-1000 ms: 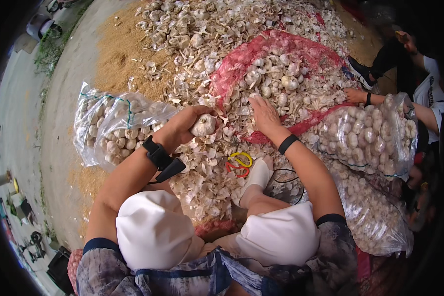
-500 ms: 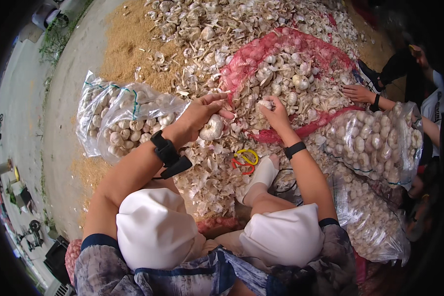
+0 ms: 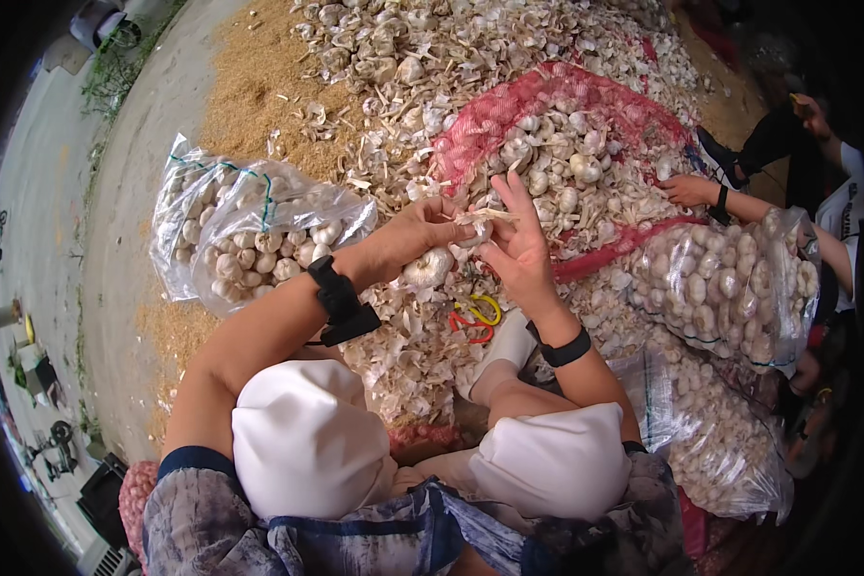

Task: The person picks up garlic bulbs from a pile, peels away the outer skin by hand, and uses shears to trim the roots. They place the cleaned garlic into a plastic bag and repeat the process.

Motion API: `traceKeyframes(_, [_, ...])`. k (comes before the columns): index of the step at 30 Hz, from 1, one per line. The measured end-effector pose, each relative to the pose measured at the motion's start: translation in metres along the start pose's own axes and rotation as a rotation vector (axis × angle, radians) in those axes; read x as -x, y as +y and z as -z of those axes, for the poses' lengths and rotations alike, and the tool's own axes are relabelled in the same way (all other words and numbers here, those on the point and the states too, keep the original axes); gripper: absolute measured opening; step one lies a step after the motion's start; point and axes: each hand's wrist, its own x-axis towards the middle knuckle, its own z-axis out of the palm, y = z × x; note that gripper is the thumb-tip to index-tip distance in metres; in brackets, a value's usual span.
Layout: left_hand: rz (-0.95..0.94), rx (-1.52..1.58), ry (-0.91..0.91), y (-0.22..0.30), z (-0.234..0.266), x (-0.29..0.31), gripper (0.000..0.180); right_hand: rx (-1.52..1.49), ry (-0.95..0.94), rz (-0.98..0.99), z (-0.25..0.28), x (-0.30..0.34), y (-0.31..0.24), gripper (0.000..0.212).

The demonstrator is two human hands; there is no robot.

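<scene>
White garlic bulbs [image 3: 427,269], two; left hand [image 3: 415,235] curled, gripping both; right hand [image 3: 522,257] open, fingers spread, beside upper one.

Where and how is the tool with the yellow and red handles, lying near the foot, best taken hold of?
Probably by the rim of the yellow loop, pinched from above: it lies uncovered on the garlic peelings. The foot close on its right likely leaves less room there. No blades are visible.
</scene>
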Motion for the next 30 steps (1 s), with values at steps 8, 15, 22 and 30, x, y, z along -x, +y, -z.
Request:
traceKeyframes(8, [-0.118,-0.028,0.114,-0.009,0.006,-0.004,0.011,-0.218,-0.062,-0.289,0.006,0.009,0.011,0.057])
traceKeyframes(15, [-0.084,-0.024,0.095,-0.01,-0.004,-0.003,0.013,-0.442,0.081,-0.387,0.003,0.005,0.006,0.04])
traceKeyframes(22, [0.109,0.281,-0.049,0.003,-0.014,0.004,0.023,-0.128,0.134,-0.144,0.007,0.002,0.012,0.024])
traceKeyframes(30, [-0.109,-0.103,0.053,0.0,-0.023,0.002,0.032,-0.491,0.195,-0.361,0.0,0.0,0.004,0.022])
